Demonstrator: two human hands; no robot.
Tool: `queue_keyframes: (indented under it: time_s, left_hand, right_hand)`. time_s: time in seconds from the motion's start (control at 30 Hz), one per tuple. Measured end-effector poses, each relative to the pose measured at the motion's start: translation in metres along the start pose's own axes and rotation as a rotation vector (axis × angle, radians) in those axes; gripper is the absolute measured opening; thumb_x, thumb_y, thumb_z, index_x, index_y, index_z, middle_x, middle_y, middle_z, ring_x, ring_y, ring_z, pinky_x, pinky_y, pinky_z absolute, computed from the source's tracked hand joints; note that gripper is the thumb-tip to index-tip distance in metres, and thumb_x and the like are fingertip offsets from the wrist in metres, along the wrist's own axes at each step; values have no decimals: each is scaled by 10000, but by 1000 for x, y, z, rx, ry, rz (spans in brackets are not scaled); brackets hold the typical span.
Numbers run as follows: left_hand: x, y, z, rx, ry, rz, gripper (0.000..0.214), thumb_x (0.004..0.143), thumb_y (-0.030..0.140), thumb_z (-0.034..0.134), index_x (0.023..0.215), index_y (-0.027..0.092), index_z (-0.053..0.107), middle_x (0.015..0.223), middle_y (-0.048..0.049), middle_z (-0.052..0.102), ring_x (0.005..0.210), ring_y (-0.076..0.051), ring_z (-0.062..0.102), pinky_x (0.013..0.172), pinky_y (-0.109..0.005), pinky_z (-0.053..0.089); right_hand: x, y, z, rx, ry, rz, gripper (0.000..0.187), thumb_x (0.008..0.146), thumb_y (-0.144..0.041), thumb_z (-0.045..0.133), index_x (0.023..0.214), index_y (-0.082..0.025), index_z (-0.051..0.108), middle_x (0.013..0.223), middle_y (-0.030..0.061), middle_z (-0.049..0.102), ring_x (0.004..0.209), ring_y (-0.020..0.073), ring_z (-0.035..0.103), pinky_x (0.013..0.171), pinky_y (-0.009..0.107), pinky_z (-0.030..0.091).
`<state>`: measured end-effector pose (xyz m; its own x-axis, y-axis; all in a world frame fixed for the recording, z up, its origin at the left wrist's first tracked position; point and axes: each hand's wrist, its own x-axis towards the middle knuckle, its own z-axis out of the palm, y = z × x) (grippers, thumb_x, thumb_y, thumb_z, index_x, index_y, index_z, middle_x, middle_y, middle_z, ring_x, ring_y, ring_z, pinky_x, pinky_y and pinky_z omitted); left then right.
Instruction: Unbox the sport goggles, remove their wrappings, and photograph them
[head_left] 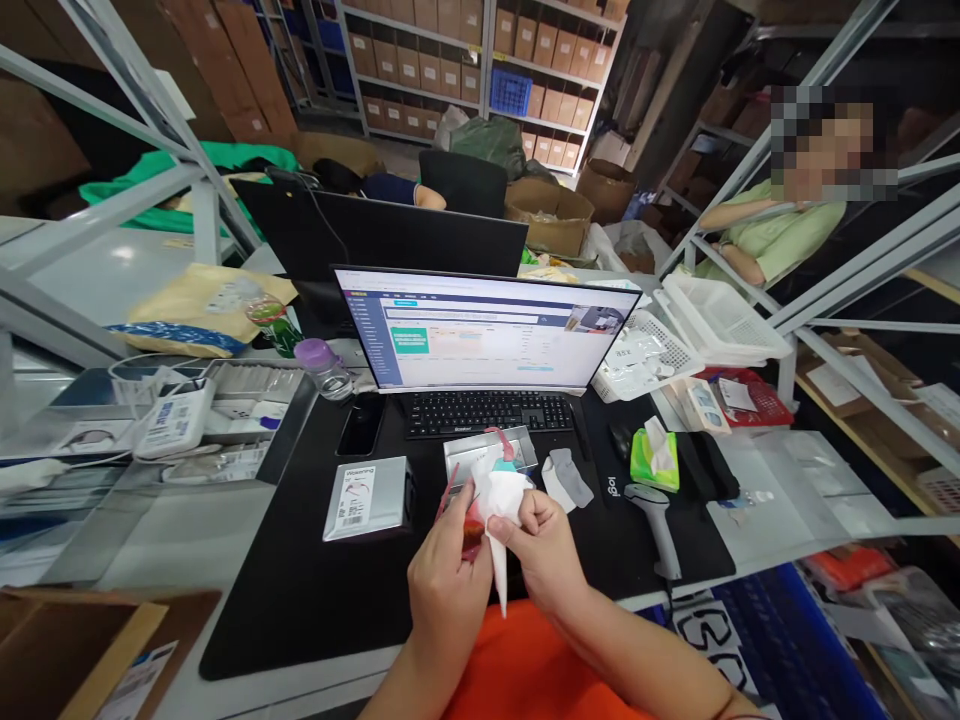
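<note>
My left hand (448, 570) is closed around a pair of glasses (472, 532) with reddish lenses and thin pink-red temples. A crumpled white tissue (501, 495) covers part of the glasses, and my right hand (544, 550) pinches it against them from the other side. One tissue corner hangs down between the hands. Just behind lies an open silver box (461, 452), partly hidden by the tissue. A grey-white folded piece (568, 480) rests to its right. Left of my hands sits a closed silver box (369, 498) with a label picturing glasses.
A monitor (487, 335) and black keyboard (487, 413) stand ahead. A phone (361, 425) and purple-lidded bottle (324, 370) are left. At right are a tissue pack (654, 455), barcode scanner (658, 530) and white baskets (724, 315). A person (787, 235) is beyond the metal frame.
</note>
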<state>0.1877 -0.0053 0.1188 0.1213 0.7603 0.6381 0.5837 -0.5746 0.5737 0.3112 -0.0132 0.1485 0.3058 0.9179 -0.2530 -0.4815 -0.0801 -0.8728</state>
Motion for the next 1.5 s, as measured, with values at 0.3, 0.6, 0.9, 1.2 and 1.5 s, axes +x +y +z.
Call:
queue_keyframes:
  time_s: [0.3, 0.6, 0.9, 1.2, 1.5]
  left_hand:
    - [-5, 1, -1, -19, -34, 32, 474, 903, 141, 607, 1374, 144, 551, 1186, -137, 739, 1043, -247, 735, 865, -314, 618]
    - [-9, 3, -2, -19, -28, 40, 472, 880, 102, 624, 1348, 132, 572, 1179, -140, 740, 1029, -248, 737, 891, -322, 604]
    - [-9, 3, -1, -31, -52, 26, 425, 882, 105, 615, 1306, 104, 599, 1167, -151, 742, 1052, -263, 730, 916, -340, 600]
    - [-10, 4, -3, -77, -58, 27, 421, 881, 138, 614, 1302, 118, 612, 1141, -134, 754, 997, -237, 746, 876, -305, 612]
    - [-14, 2, -3, -87, -52, -15, 412, 892, 187, 639, 1295, 107, 609, 1165, -148, 742, 986, -236, 748, 834, -285, 617]
  right_hand:
    - [-6, -5, -3, -17, 49, -5, 710, 576, -392, 905, 545, -226, 216, 513, -93, 282, 509, 71, 214, 475, 218, 209]
    - [-3, -6, -4, 17, 61, 2, 693, 579, -378, 890, 570, -232, 212, 531, -95, 280, 511, 73, 231, 477, 216, 231]
    - [-1, -6, -7, 67, 54, 42, 724, 540, -390, 912, 583, -234, 206, 537, -93, 319, 512, 72, 269, 472, 207, 275]
    - [-2, -8, -9, -51, 114, -44, 696, 536, -396, 887, 548, -236, 209, 519, -107, 244, 493, 62, 203, 449, 201, 219]
    - [-27, 12, -11, -333, 165, -170, 605, 621, -315, 825, 493, -237, 238, 494, -92, 236, 525, 88, 214, 472, 228, 219]
